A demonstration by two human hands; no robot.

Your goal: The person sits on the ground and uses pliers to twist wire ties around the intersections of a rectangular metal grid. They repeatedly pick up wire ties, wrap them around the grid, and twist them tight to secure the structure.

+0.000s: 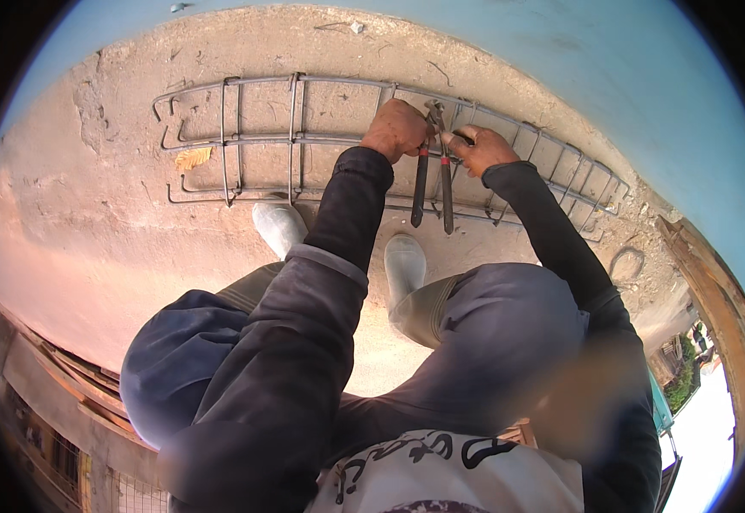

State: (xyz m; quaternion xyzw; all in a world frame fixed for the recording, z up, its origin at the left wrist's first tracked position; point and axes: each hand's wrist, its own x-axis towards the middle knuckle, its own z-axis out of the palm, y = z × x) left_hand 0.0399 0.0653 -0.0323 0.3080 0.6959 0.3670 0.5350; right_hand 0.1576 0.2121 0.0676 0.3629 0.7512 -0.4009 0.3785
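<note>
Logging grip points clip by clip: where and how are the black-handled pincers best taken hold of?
Probably by the black handles, from the person's near side: they spread apart and point back toward the body, their lower lengths uncovered. The metal head faces away over the rebar cage, with the left hand and right hand close to it.

From here I see a dry yellow leaf (193, 159) on the dusty floor (90, 231), a blue wall (646, 94) beyond, weathered boards (716, 297) and greenery (683, 386) off right.
</note>
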